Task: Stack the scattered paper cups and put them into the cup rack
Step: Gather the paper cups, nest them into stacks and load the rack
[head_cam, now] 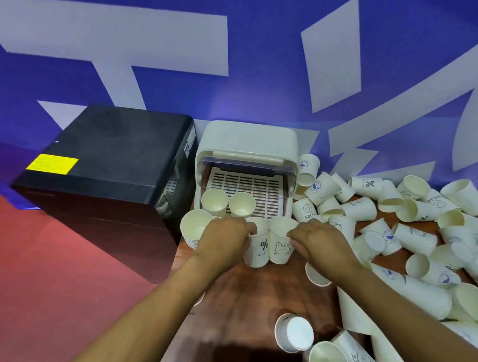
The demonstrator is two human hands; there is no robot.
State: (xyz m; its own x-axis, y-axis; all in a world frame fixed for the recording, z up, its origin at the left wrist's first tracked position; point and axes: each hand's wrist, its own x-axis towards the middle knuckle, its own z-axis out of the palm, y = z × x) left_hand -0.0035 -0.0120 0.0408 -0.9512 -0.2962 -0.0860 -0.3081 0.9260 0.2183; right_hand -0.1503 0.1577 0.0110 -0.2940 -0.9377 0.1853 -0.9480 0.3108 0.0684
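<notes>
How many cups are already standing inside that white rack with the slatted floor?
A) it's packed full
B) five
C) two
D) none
C: two open paper cups stand side by side at the front of the cup rack, and the rest of its slatted floor behind them is bare.

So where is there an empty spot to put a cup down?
Bare wooden table shows between the two forearms, below the held cups and above the upside-down cup. Inside the cup rack, the slatted tray is free behind and right of the two upright cups. The pile of scattered cups crowds the right side.
</notes>
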